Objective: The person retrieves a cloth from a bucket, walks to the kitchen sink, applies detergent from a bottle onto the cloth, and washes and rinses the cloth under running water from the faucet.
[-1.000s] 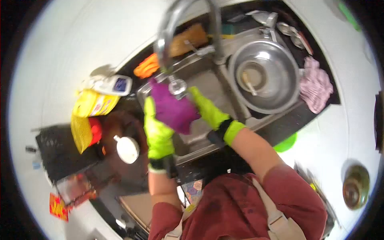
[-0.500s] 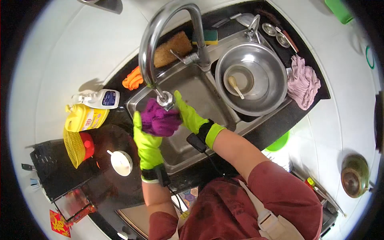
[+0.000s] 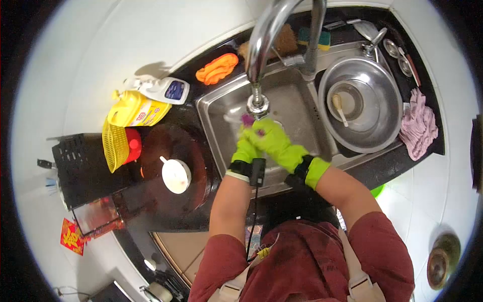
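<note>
Both of my hands wear yellow-green rubber gloves and are pressed together above the left sink basin. My left hand and my right hand are closed on a purple cloth. Only a small bunched piece of the cloth shows beyond the gloves; my fingers hide the rest. Just above it is the spout of the chrome faucet. Around the cloth, motion blurs the picture slightly.
To the right, a steel basin holds a smaller bowl with a brush. A pink cloth lies beyond. Behind the sink are an orange cloth and a sponge. At left stand a yellow bottle and a white bowl.
My hands have come together and squeezed the spread purple cloth into a small bunch, most of it now hidden. The camera view has shifted, so the sink appears farther right.
</note>
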